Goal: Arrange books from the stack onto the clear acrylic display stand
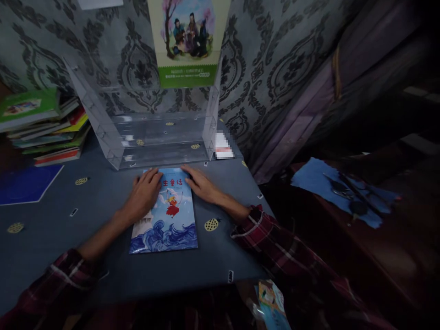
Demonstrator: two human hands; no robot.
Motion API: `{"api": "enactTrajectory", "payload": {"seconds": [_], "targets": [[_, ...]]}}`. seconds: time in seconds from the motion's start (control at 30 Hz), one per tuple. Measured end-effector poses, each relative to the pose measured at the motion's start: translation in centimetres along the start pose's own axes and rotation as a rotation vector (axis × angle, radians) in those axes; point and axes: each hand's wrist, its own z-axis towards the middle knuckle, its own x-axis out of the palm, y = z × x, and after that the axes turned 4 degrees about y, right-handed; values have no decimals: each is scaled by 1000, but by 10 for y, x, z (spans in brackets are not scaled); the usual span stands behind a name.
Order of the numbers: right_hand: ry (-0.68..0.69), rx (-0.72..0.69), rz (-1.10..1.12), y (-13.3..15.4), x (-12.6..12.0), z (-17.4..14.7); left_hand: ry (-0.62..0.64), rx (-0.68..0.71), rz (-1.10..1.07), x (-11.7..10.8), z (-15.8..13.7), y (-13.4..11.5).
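Note:
A blue storybook (178,211) with red Chinese characters, a figure in a red dress and dark blue waves on its cover lies flat on the blue tablecloth. On its upper left side rests my left hand (143,192), fingers stretched out and lying over the cover's edge. My right hand (202,185) touches the upper right corner, its fingers extended and its thumb apart. Neither hand grips the book. Just beyond the book stands a clear acrylic book rack (158,158), with a green-and-cream illustrated book (189,73) upright on its upper tier.
A stack of books (51,128) stands at the left, and a dark blue book or folder (30,183) lies in front of it. Beside the rack is a white card (223,149). Scissors on a blue cloth (312,176) lie on the right. A colourful packet (273,302) is below the table edge.

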Motion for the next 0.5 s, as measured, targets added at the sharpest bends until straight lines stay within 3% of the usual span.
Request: {"api": "enactTrajectory", "payload": {"seconds": [0.1,0.23,0.27,0.37,0.5], "targets": [[27,-20,-111,7,4,-4,4,56,10,-2,-28,-19],[57,-7,-178,12,5,-6,75,472,-6,-3,-81,-46],[60,-8,-184,12,5,-6,75,523,1,-2,-90,-51],[62,-17,-177,9,3,-5,65,525,65,4,-102,-60],[65,-33,-149,4,0,-1,27,509,131,7,-94,-61]]}}
